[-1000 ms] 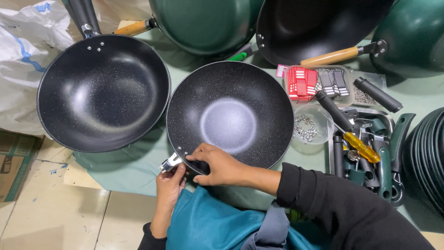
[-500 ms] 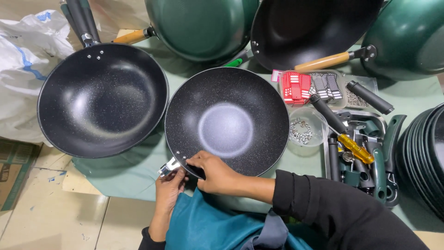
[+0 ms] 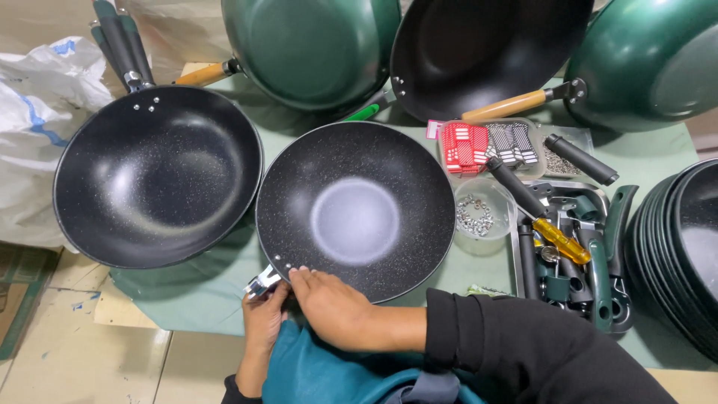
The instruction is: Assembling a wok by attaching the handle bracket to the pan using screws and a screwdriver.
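Only the head cam to go on here, looking straight down at the bench [image 3: 187,307], which has a pale green cloth over it. Dead centre is a black speckled wok [image 3: 356,209] sitting flat on the cloth, bowl up, with a shiny metal handle bracket [image 3: 262,283] sticking off its near-left rim. Both hands are right at that spot. The left hand [image 3: 263,322] comes up from below and its grip is closed around the bracket, fingers curled under it as far as I can see. The right hand [image 3: 333,308] lies across the wok's near rim just beside the bracket, fingers mostly flat and together, resting on the edge rather than wrapped around anything, so I'd call that grip loose and holding nothing. A black sleeve [image 3: 523,352] runs off to the lower right, and there's teal fabric [image 3: 329,374] bunched below the hands. To the left sits a second black wok [image 3: 158,176] with dark handles poking up at the top, overlapping the bench edge. Along the back are green woks [image 3: 310,49] tipped up, some with wooden handles [image 3: 505,105]. Right of the centre wok there's a small clear dish of metal bits [image 3: 479,213], a tray of tools [image 3: 576,254] with a yellow-handled screwdriver [image 3: 561,239], and a stack of dark pans [image 3: 684,247] at the far right edge. A white sack [image 3: 45,82] sits off the left side.
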